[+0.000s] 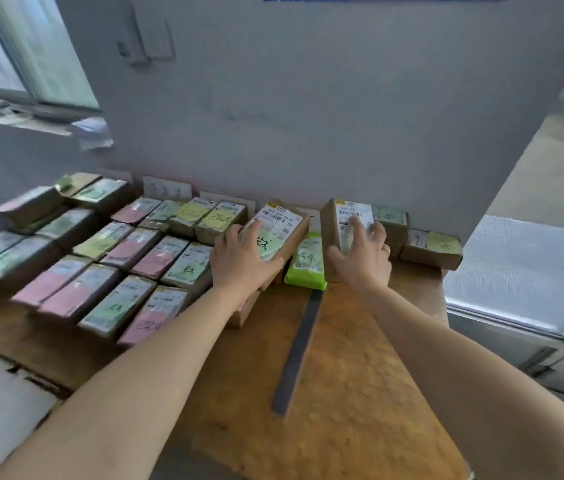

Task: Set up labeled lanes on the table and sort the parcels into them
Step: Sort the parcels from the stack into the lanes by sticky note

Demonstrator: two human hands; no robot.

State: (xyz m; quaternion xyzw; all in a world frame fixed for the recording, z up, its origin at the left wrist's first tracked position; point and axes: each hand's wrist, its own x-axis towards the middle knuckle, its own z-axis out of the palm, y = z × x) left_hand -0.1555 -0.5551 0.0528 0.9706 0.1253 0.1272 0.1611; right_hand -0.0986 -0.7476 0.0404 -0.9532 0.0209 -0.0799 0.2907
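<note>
While the left hand (239, 259) grips a tilted parcel (282, 230), the outstretched right hand (361, 259) grips a second parcel (344, 216).

Both bare forearms reach forward, palms down, wrists nearly level: left hand (242, 261) grips the left parcel (282, 226) with fingers spread over its top, and right hand (360, 259) grips the right parcel (334, 220) with fingers curled over its label face.
</note>
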